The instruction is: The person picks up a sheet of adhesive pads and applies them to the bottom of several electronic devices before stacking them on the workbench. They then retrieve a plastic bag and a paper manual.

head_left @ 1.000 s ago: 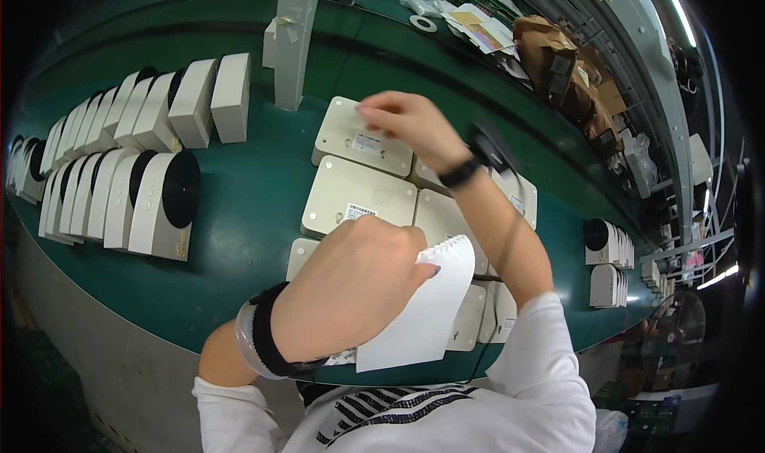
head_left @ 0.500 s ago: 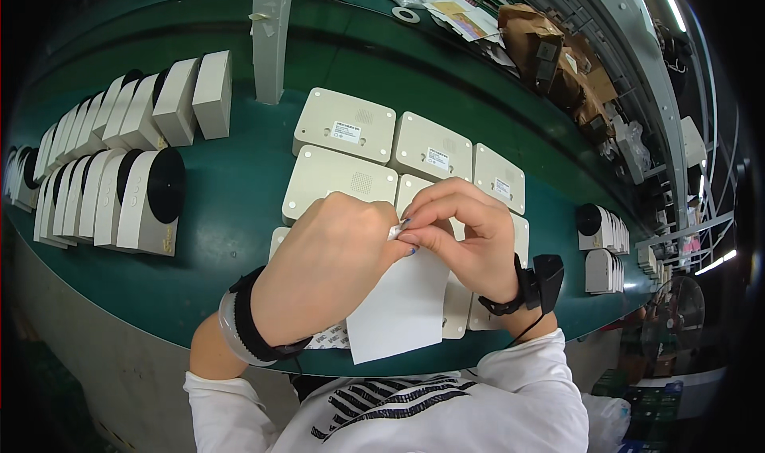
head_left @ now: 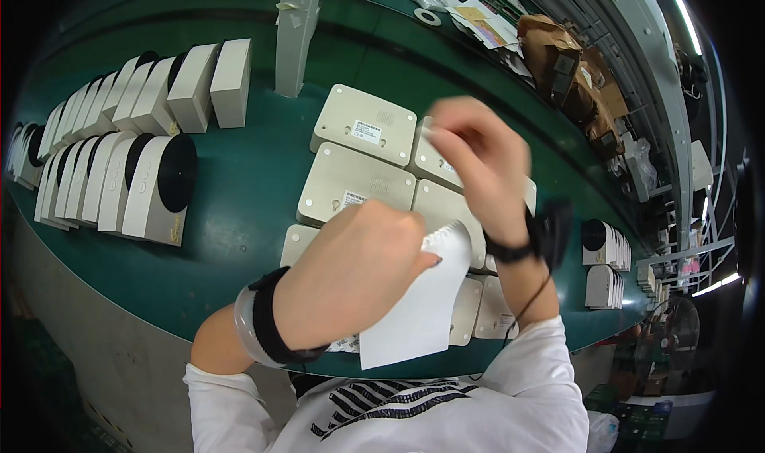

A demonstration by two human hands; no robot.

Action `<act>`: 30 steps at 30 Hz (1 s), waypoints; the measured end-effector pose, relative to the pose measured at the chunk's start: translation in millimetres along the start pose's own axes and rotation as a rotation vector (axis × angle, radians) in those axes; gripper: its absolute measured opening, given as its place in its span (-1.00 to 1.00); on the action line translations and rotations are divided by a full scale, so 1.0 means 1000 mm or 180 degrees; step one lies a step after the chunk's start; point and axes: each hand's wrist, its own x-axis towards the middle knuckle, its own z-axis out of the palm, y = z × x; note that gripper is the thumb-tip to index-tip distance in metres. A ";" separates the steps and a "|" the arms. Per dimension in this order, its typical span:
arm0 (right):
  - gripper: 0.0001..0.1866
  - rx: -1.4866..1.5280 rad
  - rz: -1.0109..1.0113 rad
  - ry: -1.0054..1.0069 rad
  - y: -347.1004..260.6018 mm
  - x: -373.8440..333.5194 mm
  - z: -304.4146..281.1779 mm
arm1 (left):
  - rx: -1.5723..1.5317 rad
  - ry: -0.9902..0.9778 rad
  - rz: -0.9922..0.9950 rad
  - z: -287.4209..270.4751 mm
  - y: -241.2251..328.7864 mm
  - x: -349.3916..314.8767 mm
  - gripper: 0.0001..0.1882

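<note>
My left hand [head_left: 358, 274] is closed with its thumb on a white sheet [head_left: 414, 313], gripping it near its upper end, where the edge looks ragged. The sheet hangs down over several off-white plastic housings [head_left: 358, 174] lying in rows on the table. My right hand [head_left: 478, 146] is over the upper middle housing [head_left: 426, 156], smeared by motion. Its thumb and fingers look pinched together, with a small whitish spot at the tips that I cannot make out. Some housings carry a white printed label [head_left: 366, 131], and round pale dots show at their corners.
White boxy units with black round faces [head_left: 159, 182] stand in two rows at the left on the green table [head_left: 231, 270]. More units [head_left: 603, 286] stand at the right. A grey post [head_left: 296, 39] rises at the back. Brown paper bags [head_left: 550, 58] and a tape roll [head_left: 428, 16] lie far right.
My right hand has left the sheet's upper edge and moved up and away over the housings. My left hand keeps the sheet. The whole view has shifted slightly.
</note>
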 end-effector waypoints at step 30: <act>-0.80 -0.1010 0.1565 -0.0541 0.094 0.063 0.082 | -0.0049 -0.0451 0.0133 -0.001 0.008 -0.011 -0.73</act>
